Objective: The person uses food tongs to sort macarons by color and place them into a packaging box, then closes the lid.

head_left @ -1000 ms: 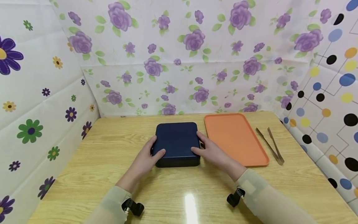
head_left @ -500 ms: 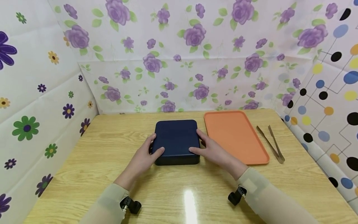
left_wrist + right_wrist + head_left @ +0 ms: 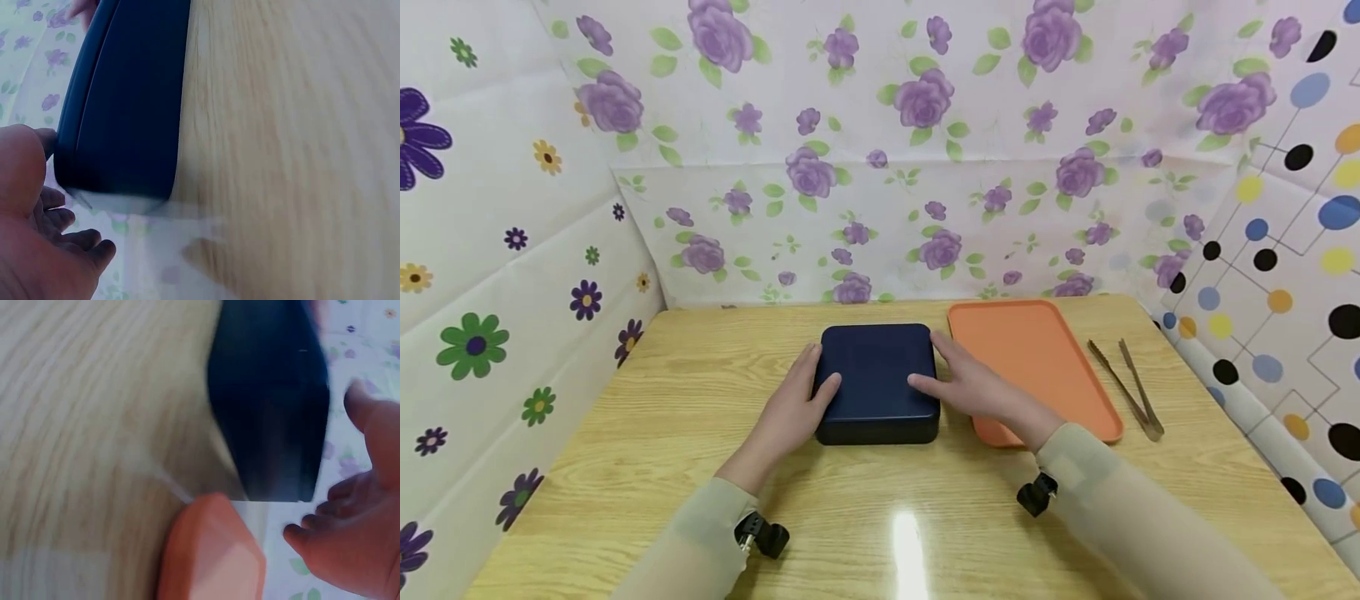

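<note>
A dark blue square box (image 3: 876,371) with rounded corners and a seam below its top sits on the wooden table. My left hand (image 3: 786,417) is at its left side, the thumb over the front left of the top. In the left wrist view the fingers (image 3: 78,240) stand away from the box's end wall. On the other side, my right hand (image 3: 977,387) has its fingers extended along the right edge, thumb over the top. The right wrist view shows a gap between this hand (image 3: 353,525) and the box (image 3: 275,419).
An orange tray (image 3: 1015,350) lies just right of the box, partly under my right forearm in the head view. Farther right are metal tongs (image 3: 1131,392), spread apart. Patterned cloths (image 3: 880,217) hang behind the table (image 3: 715,367) and along both sides.
Both hands have loosened from the box's sides, their fingers straightening and lifting. The box shows little movement on the table; the tray and tongs stay put.
</note>
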Tool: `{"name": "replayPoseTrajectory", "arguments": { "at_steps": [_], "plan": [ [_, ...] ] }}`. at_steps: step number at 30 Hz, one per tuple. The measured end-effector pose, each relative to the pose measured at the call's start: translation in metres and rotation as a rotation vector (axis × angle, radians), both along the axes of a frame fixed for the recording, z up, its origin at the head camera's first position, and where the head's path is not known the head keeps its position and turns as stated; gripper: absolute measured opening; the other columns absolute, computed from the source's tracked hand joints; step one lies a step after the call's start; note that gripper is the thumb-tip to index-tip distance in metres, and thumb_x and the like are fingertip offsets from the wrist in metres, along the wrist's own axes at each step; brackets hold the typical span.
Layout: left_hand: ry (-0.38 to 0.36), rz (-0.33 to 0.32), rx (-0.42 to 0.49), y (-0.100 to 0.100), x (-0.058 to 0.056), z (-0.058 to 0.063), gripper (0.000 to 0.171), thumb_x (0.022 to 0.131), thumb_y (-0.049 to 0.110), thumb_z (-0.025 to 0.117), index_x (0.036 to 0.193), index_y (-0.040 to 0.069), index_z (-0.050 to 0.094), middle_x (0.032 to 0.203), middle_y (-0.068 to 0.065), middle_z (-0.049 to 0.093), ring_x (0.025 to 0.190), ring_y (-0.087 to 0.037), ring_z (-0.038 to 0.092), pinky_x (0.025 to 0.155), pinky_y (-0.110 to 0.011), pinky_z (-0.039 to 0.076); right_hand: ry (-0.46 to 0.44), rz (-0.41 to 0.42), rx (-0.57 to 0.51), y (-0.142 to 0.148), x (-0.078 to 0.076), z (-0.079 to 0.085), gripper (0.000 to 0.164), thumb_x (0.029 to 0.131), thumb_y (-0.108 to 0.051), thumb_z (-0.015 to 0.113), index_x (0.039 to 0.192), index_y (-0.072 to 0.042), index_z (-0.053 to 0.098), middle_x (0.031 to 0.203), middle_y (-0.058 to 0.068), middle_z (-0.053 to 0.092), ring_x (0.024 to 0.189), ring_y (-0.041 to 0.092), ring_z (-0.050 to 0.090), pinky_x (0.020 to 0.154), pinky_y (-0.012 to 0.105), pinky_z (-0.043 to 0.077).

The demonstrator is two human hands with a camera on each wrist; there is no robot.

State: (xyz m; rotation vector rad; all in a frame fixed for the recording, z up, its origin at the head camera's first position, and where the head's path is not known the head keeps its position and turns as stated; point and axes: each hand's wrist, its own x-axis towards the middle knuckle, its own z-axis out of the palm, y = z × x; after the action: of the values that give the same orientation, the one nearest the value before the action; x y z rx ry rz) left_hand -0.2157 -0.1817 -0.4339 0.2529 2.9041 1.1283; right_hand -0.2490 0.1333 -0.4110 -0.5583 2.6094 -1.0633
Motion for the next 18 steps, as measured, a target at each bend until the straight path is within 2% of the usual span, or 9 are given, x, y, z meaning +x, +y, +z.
{"name": "replayPoseTrajectory", "arguments": {
  "at_steps": [3,7,11,18],
  "plan": [
    [-0.004,-0.008,0.004,0.008,-0.007,0.001,0.075,0.12,0.047,0.046,0.179,0.013,0.015,0.185,-0.01,0.009,0.169,-0.033,0.012,0.133,-0.06,0.019,0.096,-0.023,0.098,-0.009,-0.005,-0.007,0.104,0.109,-0.068,0.057,0.178,-0.01,0.005,0.185,0.014,-0.001,0.169,0.039,0.007,0.133,0.061,0.017],
    [-0.006,-0.009,0.002,0.016,-0.012,-0.001,0.075,0.121,0.045,0.046,0.179,0.011,0.015,0.185,-0.011,0.009,0.169,-0.034,0.013,0.133,-0.06,0.02,0.164,-0.061,0.177,-0.017,-0.006,-0.015,0.102,0.11,-0.07,0.054,0.178,-0.008,0.01,0.185,0.015,0.003,0.169,0.04,0.011,0.133,0.061,0.019],
    [0.004,-0.003,-0.028,0.02,-0.014,-0.002,0.076,0.12,0.043,0.048,0.179,0.01,0.014,0.185,-0.011,0.009,0.169,-0.034,0.013,0.133,-0.059,0.02,0.173,-0.092,0.193,-0.02,-0.005,-0.019,0.102,0.109,-0.072,0.054,0.178,-0.01,0.012,0.185,0.013,0.004,0.169,0.039,0.013,0.132,0.062,0.02],
    [0.019,0.018,-0.049,0.022,-0.016,-0.006,0.075,0.12,0.041,0.049,0.178,0.009,0.015,0.185,-0.013,0.011,0.169,-0.035,0.015,0.132,-0.059,0.022,0.19,-0.099,0.211,-0.021,-0.008,-0.022,0.102,0.109,-0.073,0.053,0.178,-0.01,0.014,0.185,0.011,0.002,0.169,0.037,0.013,0.132,0.06,0.023]
  ]
}}
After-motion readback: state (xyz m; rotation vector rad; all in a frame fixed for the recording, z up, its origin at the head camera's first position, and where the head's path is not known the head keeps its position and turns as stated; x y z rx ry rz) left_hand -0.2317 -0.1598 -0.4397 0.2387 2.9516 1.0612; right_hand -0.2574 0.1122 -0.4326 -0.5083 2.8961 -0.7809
